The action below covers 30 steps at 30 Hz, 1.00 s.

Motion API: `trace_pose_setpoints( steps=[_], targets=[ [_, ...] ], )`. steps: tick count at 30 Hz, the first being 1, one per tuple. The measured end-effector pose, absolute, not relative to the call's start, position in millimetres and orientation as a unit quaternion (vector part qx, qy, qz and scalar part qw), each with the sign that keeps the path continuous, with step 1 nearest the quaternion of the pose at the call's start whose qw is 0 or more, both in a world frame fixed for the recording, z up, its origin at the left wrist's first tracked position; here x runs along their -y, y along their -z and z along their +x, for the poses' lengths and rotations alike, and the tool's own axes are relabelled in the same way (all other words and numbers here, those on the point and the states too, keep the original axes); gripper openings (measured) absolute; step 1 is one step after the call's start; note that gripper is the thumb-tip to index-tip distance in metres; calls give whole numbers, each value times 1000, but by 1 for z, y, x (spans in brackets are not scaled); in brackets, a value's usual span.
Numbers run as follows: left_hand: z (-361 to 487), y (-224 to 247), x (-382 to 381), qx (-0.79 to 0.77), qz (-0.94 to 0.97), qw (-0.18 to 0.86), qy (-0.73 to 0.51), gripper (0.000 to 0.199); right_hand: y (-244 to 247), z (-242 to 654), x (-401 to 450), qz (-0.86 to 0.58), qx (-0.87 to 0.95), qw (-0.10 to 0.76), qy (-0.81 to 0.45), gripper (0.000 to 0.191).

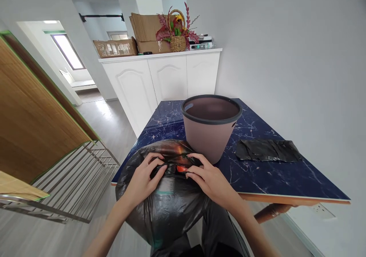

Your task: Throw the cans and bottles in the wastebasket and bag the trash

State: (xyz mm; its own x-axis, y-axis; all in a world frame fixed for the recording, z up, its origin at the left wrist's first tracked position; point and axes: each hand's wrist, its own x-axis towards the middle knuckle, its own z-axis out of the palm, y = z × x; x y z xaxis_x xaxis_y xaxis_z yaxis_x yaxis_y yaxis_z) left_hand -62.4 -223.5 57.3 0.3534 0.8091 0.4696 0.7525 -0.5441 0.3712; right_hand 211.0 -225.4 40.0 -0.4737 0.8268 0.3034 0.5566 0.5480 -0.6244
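Note:
A full black plastic bag [171, 207] rests against the table's near edge, partly on the tabletop, with something red and dark showing through its gathered opening. My left hand [147, 175] pinches the left side of that opening between curled fingers. On the opposite side, my right hand [208, 177] grips the bag's edge, fingers bent inward. A pinkish-brown bin [208, 135] with a dark rim stands upright just behind the bag, its visible inside bare. Flat on the table to the right lies a folded black bag [268, 150], touched by neither hand.
The blue marbled table [257, 181] reaches toward a white cabinet [168, 78] holding cardboard boxes [116, 47] and a flower basket [177, 43]. A metal rack [82, 177] stands on the floor at left, beside a wooden panel [34, 112]. A wall runs along the right.

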Motion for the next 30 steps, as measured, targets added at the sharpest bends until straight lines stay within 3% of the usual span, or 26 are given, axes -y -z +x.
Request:
trace_pose_setpoints(
  steps=[7,14,19,26,30],
  targets=[
    [-61,-52,214,-478,816,53,-321,23,-19,209,219,-421,819,312,-233,30],
    [-63,-44,192,-509,811,-6,-289,26,-10,199,212,-428,824,315,-198,28],
    [-68,-48,163,-513,793,29,-328,25,-4,183,201,-433,824,327,-165,32],
    [-62,-85,167,-528,739,83,-411,33,-39,172,199,-380,702,505,-328,34],
    [-49,-104,187,-479,663,237,-524,30,-69,173,203,-346,668,551,-360,35]
  ],
)
